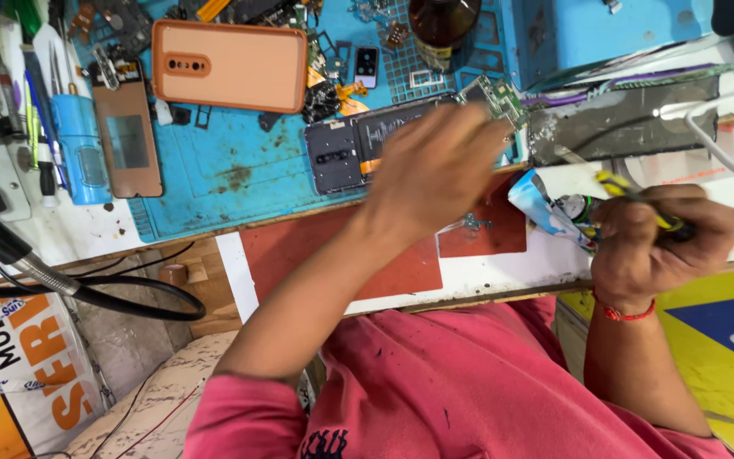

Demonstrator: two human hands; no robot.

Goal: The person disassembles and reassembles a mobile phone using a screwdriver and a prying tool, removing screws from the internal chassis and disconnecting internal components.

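My left hand (435, 166), blurred, lies over an opened black phone (341, 151) that rests on the blue work mat (231, 170); whether it grips anything I cannot tell. A green circuit board (496, 95) shows just past its fingers. My right hand (652, 242) is closed around a yellow-and-black screwdriver (618, 185) by the bench's front edge. A crumpled blue-and-white tube (541, 208) sits right beside that hand.
An orange phone case (229, 64) and a brown phone back panel (127, 136) lie on the mat's left. A brown bottle (442, 25) stands at the back. Tweezers and tools (31, 93) line the far left. A black cable (87, 293) loops below the bench. A white cable (724, 144) runs at right.
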